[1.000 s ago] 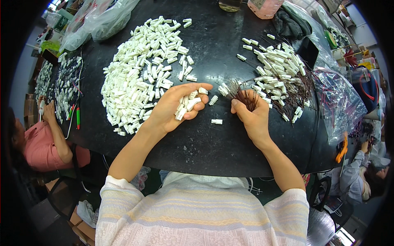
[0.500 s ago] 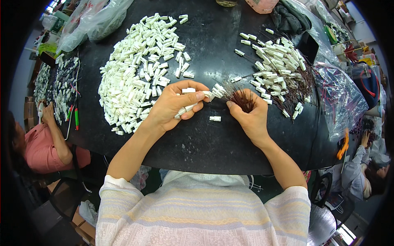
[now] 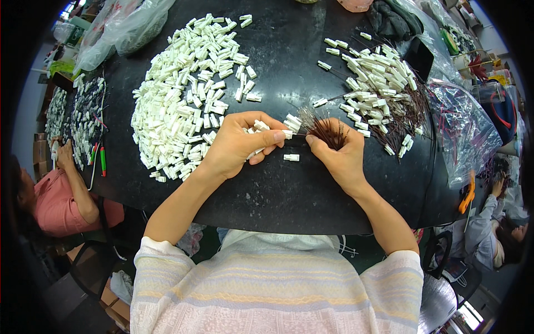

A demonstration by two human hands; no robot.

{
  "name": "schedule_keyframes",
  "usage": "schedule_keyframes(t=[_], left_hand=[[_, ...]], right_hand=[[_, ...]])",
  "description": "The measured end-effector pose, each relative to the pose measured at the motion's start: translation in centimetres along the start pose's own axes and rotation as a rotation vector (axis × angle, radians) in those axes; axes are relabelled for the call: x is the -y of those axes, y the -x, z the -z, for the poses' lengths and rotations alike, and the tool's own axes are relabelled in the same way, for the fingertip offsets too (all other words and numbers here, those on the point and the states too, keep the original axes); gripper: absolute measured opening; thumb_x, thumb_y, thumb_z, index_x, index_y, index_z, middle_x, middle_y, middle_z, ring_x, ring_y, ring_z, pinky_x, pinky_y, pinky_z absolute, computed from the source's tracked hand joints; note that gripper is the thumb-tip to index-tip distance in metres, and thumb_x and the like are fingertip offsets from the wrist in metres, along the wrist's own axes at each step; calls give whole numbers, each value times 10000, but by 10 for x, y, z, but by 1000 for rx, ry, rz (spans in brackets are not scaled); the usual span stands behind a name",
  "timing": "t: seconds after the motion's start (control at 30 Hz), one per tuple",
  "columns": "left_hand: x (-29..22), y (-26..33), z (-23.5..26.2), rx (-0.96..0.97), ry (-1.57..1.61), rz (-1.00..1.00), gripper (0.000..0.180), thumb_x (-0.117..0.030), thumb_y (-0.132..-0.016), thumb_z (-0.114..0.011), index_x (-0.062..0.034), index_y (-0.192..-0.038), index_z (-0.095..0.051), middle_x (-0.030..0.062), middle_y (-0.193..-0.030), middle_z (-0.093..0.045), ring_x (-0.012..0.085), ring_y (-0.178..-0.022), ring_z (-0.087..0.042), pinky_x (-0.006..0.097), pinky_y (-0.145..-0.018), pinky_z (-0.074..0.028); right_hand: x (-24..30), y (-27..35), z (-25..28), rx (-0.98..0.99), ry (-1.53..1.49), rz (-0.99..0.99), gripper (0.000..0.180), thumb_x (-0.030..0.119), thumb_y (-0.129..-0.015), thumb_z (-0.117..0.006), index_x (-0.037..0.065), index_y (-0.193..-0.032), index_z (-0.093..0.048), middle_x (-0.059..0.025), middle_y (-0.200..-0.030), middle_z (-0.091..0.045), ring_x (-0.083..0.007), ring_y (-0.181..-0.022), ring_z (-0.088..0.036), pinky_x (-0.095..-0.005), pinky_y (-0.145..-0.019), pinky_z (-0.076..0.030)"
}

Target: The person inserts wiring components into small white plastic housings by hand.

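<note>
Connectors [image 3: 261, 127], small and white, could spill from the left hand [image 3: 239, 145], we judge, because several lie loose in its curled fingers while its thumb and forefinger pinch another one. That pinched connector [image 3: 287, 134] could snag on the brown wires [image 3: 329, 131], since their thin ends fan out close together. If the right hand [image 3: 340, 157] eases its hold, we think the bunch could scatter; too hard a push might bend a wire.

We find the pinched connector at the left hand's fingertips, facing the right hand across a narrow gap. The right hand presses the wires between thumb and fingers, their pale tips pointing away from the body. A few connectors sit just beside those tips; we cannot tell whether they are attached. One loose connector [image 3: 291, 158] lies between the hands on the black bench [image 3: 267, 206], slightly nearer the body. A broad white pile [image 3: 178, 100] spreads beyond the left hand, and a wired pile [image 3: 378, 83] beyond the right.
</note>
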State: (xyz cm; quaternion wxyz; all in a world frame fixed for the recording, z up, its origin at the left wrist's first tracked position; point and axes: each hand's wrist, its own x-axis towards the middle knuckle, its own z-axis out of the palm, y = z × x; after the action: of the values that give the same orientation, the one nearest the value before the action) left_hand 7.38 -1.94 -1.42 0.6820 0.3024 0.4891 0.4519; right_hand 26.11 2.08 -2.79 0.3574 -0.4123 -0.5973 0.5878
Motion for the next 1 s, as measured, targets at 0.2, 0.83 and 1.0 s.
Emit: schedule_keyframes(t=[0.2,0.83,1.0], left_hand=[[3,1,-1,10,-60,-15,141,-45,-766,-631,52,-865,-605,88,-673,-590,50,-478,-465,160,-370,-327],[-4,-4,14,196,264,25,292,-155,-882,-482,67,-1072,-491,163,-882,-580,81,-569,-496,153,-400,-392],[0,-5,12,83,202,11,286,-232,-876,-513,50,-909,-552,119,-814,-565,71,-536,-472,147,-367,-357]], right_hand=[[1,1,-1,73,93,-16,80,9,-732,-599,-36,-790,-570,-6,-708,-571,-23,-639,-488,-176,-561,-397],[2,-5,7,5,-209,-116,81,86,-835,-525,6,-833,-541,-7,-628,-540,-26,-534,-423,-176,-495,-320],[-1,-7,7,-4,-192,-87,56,55,-810,-530,1,-801,-521,-39,-615,-547,-32,-495,-390,-183,-467,-282]])
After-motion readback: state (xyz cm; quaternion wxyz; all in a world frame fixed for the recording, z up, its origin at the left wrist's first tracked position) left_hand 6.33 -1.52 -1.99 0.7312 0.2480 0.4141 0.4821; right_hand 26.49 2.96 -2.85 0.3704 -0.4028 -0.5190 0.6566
